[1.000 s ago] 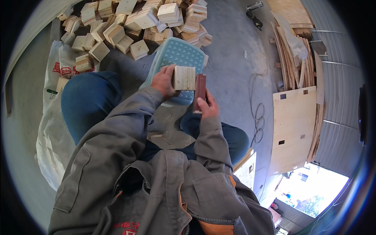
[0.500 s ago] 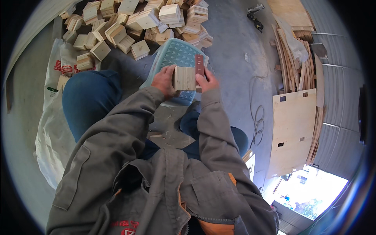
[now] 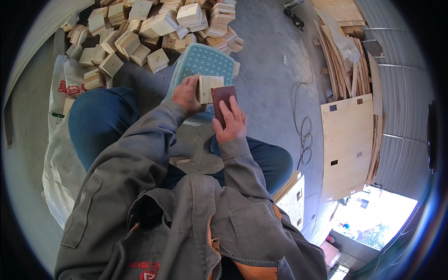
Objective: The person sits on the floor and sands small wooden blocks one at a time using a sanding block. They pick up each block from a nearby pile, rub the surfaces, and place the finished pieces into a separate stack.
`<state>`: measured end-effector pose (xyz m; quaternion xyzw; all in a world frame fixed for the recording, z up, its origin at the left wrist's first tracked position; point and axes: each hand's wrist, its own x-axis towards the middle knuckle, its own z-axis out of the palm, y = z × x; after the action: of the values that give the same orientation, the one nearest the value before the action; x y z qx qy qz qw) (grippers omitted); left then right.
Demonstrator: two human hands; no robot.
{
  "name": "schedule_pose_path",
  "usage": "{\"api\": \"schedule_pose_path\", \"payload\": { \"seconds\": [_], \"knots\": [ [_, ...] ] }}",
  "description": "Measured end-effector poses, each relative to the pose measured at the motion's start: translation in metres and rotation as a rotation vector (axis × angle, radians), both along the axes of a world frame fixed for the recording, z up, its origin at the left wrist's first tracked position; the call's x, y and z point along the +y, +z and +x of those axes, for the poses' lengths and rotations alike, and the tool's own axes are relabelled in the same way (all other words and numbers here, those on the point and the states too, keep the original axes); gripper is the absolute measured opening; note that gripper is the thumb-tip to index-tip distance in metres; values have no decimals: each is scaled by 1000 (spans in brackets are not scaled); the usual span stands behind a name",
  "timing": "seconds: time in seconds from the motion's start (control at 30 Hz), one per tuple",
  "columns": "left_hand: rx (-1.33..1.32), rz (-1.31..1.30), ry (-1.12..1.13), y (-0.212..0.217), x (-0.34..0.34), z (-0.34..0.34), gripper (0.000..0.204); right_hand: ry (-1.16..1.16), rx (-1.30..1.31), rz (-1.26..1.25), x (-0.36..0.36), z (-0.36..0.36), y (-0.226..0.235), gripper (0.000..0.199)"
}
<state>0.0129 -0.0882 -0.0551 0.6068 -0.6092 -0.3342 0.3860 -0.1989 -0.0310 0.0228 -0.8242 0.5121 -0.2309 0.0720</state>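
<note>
My left hand [image 3: 187, 94] grips a stack-like block of plywood [image 3: 206, 88] by its left side, over a light blue plastic stool [image 3: 199, 59] with a patterned top. In my right hand [image 3: 232, 123] is a flat reddish-brown sanding block [image 3: 223, 96], its broad face turned up under my fingers. The sanding block's upper left corner overlaps the plywood block's right side. Whether the two are pressed together at that edge I cannot tell.
A heap of plywood blocks [image 3: 161, 23] lies on the floor beyond the stool. A white woven sack [image 3: 58, 154] is at my left. To the right, a cable [image 3: 305, 135] coils on the floor, near leaning boards [image 3: 347, 149] and wood strips [image 3: 333, 63].
My right hand has drawn nearer to me and turned the sanding block from edge-on to broad face up. My left hand still holds the plywood block. The whole view has shifted slightly.
</note>
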Motion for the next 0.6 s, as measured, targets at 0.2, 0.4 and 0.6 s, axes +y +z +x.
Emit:
{"api": "schedule_pose_path", "payload": {
  "seconds": [0.2, 0.4, 0.6],
  "knots": [
    [-10, 26, 1, 6, 3, 2, 103, -70, 14, 84, -82, 28, 1, 64],
    [-21, 27, 17, 7, 1, -3, 104, -161, 70, 128, -118, 40, 5, 65],
    [-40, -36, 35, 0, 2, -1, 99, -28, 38, 77, -47, 31, 3, 63]
  ]
}}
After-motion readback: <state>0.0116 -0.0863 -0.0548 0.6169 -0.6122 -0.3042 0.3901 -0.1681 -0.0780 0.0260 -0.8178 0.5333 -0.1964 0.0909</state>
